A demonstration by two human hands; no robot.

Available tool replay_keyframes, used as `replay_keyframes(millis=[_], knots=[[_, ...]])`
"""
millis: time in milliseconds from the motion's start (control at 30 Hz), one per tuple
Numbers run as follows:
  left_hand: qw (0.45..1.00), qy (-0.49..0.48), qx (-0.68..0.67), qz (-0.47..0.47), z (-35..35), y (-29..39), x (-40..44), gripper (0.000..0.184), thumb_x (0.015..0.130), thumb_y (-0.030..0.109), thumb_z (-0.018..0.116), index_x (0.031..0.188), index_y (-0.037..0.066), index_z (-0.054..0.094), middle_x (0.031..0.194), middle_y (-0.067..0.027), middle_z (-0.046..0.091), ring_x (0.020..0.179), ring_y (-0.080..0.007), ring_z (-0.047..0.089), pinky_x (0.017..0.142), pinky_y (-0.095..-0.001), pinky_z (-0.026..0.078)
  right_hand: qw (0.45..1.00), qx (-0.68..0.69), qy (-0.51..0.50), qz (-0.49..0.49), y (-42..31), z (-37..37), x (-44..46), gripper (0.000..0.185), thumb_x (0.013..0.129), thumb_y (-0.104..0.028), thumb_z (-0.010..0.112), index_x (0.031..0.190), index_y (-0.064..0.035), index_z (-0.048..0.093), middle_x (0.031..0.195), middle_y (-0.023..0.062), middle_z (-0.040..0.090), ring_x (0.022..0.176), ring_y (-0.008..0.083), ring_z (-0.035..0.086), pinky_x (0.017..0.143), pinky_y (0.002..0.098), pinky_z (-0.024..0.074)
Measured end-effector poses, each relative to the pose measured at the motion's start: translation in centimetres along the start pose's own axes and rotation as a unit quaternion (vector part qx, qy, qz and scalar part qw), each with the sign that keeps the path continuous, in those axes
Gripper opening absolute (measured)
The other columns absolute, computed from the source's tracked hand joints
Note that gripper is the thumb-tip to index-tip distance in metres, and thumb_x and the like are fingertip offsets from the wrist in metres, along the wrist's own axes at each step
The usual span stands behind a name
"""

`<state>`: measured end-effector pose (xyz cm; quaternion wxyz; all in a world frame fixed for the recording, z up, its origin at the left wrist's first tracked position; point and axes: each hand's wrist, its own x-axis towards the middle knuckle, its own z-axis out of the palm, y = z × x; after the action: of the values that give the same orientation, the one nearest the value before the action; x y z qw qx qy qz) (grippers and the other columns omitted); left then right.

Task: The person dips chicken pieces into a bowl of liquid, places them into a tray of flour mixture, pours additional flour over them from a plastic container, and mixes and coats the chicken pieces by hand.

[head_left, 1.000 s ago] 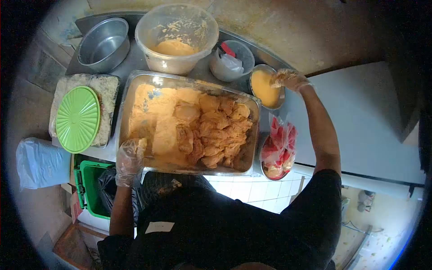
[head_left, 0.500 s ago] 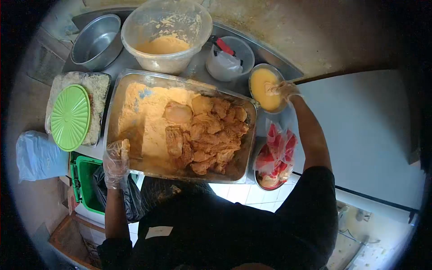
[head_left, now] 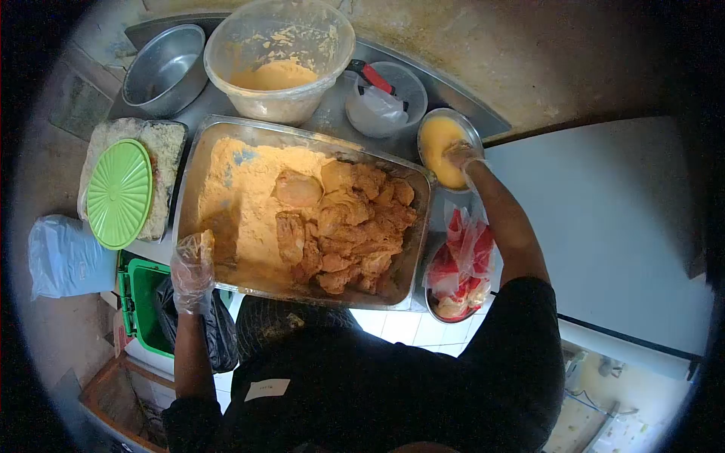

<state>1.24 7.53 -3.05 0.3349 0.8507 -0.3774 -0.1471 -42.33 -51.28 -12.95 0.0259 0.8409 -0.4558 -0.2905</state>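
Note:
My left hand (head_left: 193, 270), in a clear plastic glove with orange crumbs on its fingers, grips the near left corner of a large metal tray (head_left: 302, 296). Orange-tinted flour (head_left: 249, 181) covers the tray's left half. Coated meat pieces (head_left: 359, 219) are heaped on the right, with a paler, less coated piece (head_left: 297, 189) at the heap's edge. My gloved right hand (head_left: 462, 155) reaches into a metal bowl (head_left: 476, 136) of yellow liquid (head_left: 438, 143). Its fingers are sunk in the liquid, so what they hold is hidden.
Behind the tray stand a flour-smeared tub (head_left: 302, 109), a grey metal pot (head_left: 147, 75) and a clear container (head_left: 370, 113) with a red-handled tool (head_left: 372, 77). A green lid (head_left: 119, 195) lies at left. A bowl with red-and-clear plastic bags (head_left: 464, 260) sits at right; below left is a green bin (head_left: 147, 332).
My right hand has gone deeper into the yellow liquid, its fingers now covered. My left hand stays at the tray corner.

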Motion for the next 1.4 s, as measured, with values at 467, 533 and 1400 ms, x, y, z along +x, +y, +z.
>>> replay_keyframes(millis=[467,533,1400], knots=[[0.996,-0.021,0.049,0.067,-0.3,-0.9,0.4,0.024,0.097,0.023,0.058,0.104,0.003,0.069,0.09,-0.0172,0.069,0.082,-0.0359,0.065,0.073,-0.0439,0.052,0.984,-0.075,0.13,-0.092,-2.2,-13.0,-8.3,0.026,0.087,-0.022,0.061,0.111,-0.0125,0.068,0.112,0.0111,0.067,0.112,0.0285,0.062,0.096,0.0358,0.0493],[0.999,-0.014,0.009,0.032,-0.6,0.2,0.3,0.024,0.096,0.023,0.059,0.105,0.003,0.069,0.09,-0.0172,0.069,0.082,-0.0355,0.065,0.073,-0.0446,0.052,0.969,-0.098,0.165,-0.153,-0.8,-13.3,-8.5,0.022,0.086,-0.022,0.062,0.104,-0.0111,0.069,0.109,0.0107,0.068,0.107,0.0286,0.064,0.09,0.0351,0.0518],[0.965,0.037,0.145,0.217,0.1,-3.0,1.0,0.031,0.092,0.015,0.056,0.12,0.008,0.065,0.097,-0.0163,0.065,0.078,-0.0332,0.062,0.074,-0.0437,0.052,0.946,0.153,0.254,-0.132,-3.9,-22.4,-21.1,0.02,0.078,-0.014,0.068,0.098,-0.0089,0.07,0.097,0.0109,0.07,0.093,0.0266,0.068,0.082,0.0387,0.0532]])
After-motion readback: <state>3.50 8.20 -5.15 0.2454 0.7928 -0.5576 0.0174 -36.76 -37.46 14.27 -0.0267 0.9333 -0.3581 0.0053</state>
